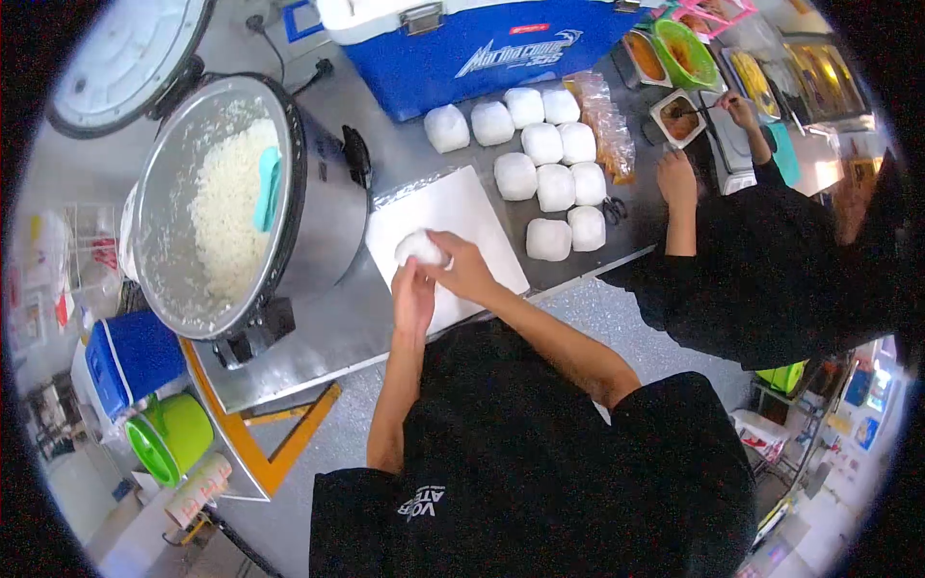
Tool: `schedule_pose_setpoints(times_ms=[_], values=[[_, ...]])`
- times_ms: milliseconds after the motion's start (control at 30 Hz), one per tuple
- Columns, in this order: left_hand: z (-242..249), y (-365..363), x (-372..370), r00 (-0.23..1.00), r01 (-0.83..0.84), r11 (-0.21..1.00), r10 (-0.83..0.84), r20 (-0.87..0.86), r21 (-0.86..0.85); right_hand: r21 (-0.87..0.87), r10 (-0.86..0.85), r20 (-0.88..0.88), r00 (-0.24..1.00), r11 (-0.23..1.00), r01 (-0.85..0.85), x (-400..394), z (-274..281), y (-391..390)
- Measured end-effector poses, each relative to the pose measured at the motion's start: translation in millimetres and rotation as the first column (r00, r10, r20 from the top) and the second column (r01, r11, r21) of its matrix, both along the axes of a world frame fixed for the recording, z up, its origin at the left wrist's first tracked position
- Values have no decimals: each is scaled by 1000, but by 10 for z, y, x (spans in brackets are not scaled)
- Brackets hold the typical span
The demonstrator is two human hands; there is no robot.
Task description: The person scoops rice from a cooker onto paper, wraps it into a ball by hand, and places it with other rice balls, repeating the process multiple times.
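Observation:
Both my hands are closed round a white paper-wrapped bundle (421, 249), over a stack of white wrapping paper (482, 226). My left hand (414, 292) grips it from below and the left, fingers pressed to its near side. On its right side my right hand (464, 270) curls with fingers and thumb against it. What the wrapping encloses is hidden. Several similar white bundles (555, 187) sit in a loose cluster to the right. At the left stands a large rice cooker (328, 212), lid raised, with cooked rice (226, 217) and a teal rice paddle (267, 190) inside.
Behind the paper stands a blue cooler box (501, 58). Scissors (615, 210) and a clear plastic packet (602, 130) lie beside the bundles. At the right, a co-worker in black holds a spoon over a sauce container (677, 119). The metal counter's front edge runs before me.

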State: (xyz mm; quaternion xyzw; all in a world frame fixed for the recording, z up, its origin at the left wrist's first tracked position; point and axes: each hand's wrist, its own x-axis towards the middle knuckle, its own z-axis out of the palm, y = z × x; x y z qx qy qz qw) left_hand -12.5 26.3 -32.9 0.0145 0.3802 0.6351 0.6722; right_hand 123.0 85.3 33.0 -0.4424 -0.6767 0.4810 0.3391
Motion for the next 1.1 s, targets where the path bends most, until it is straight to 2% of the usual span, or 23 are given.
schedule_pose_setpoints(times_ms=[67,133,167,200,233,267,333,367,467,500,533,633,700,733,767,800,833,867,933,1000,1100], values=[[442,55,80,992,50,999,-49,-113,8,145,-11,-1,1000,989,11,50,-70,-44],[436,115,12,952,177,984,-161,-260,36,226,-10,52,999,974,-2,191,113,-1],[464,160,-4,908,254,967,-232,-349,17,-42,134,60,989,990,-132,293,212,86],[519,187,-2,851,325,946,-298,-432,-11,-109,120,103,987,988,-108,396,329,159],[637,237,27,856,378,924,-328,-400,53,-170,106,147,983,982,-80,501,441,256],[694,294,40,768,426,904,-340,-543,36,-225,93,191,977,973,-48,622,499,384],[764,328,35,529,505,863,-333,-781,-26,67,-166,189,968,985,156,968,119,747],[743,321,19,414,521,853,-279,-866,-26,86,-290,189,938,957,278,1146,39,991],[629,303,-20,526,442,888,-370,-765,-126,155,-611,236,756,791,591,1547,129,1749],[509,276,-38,576,416,901,-364,-732,-120,228,-642,191,742,765,603,1714,-32,2053],[471,260,-32,555,422,896,-377,-742,-140,299,-670,141,729,731,614,1826,-214,2327],[439,221,22,518,419,888,-403,-755,-187,73,-489,462,740,852,518,1905,-271,2702],[464,186,67,400,441,871,-406,-822,-216,191,-528,506,683,840,508,2018,-403,2778],[523,217,97,342,445,866,-398,-851,-226,255,-546,523,655,833,491,1955,-236,2780],[575,250,122,280,465,871,-316,-907,-160,-45,-647,46,761,760,649,1821,-145,2639],[692,292,157,220,482,870,-231,-948,-100,-391,-713,-402,575,701,596,1531,330,2262],[829,340,188,157,500,865,-143,-977,-46,-605,-676,-593,438,733,311,1449,656,2010],[1011,405,242,155,507,862,-81,-985,9,-696,-673,-705,224,717,-35,1380,900,1769],[1458,612,414,142,531,840,41,-989,111,-619,-601,-785,150,749,-236,1172,1193,1378],[1852,794,551,135,568,799,147,-980,199,-612,-591,-789,166,739,-281,1039,1418,1131],[2073,913,669,45,589,767,283,-958,254,-581,-557,-813,170,756,-302,924,1629,901]])
